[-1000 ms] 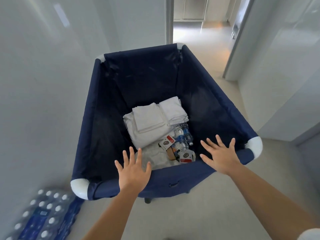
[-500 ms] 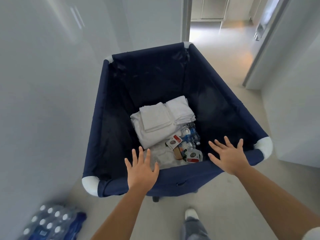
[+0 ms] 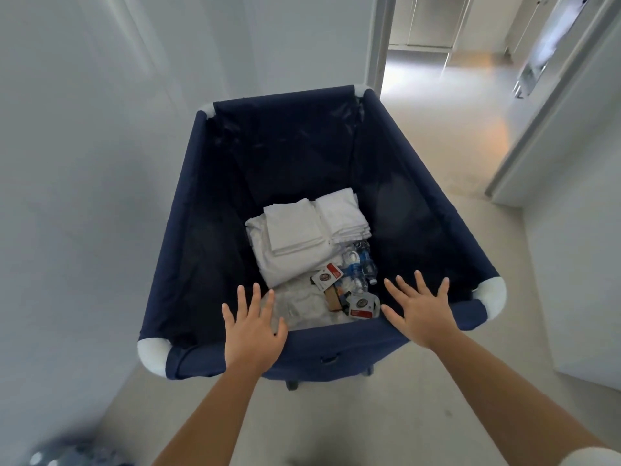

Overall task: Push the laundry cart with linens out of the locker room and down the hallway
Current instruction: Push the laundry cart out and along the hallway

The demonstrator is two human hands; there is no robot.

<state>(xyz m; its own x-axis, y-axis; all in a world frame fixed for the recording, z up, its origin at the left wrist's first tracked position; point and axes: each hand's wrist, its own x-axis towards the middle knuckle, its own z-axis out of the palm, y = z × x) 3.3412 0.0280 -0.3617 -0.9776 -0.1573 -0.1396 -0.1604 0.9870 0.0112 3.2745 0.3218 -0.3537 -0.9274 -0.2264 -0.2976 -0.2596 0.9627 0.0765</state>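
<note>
Head view: left hand (image 3: 253, 334) and right hand (image 3: 421, 314) are pressing the laundry cart (image 3: 336, 344) near rim, fingers splayed wide, gripping nothing; far-right corner risks clipping the door frame (image 3: 378, 42).

Pressing flat on the near rim of the navy laundry cart (image 3: 437, 183): left hand (image 3: 253, 334) and right hand (image 3: 420, 314), fingers spread, palms down. Lying at the cart's bottom: folded white linens (image 3: 302, 237), beside small water bottles (image 3: 359, 267) and packets. Standing ahead, past the cart's far right corner: an open doorway (image 3: 437, 62). Flanking both sides: white walls.
</note>
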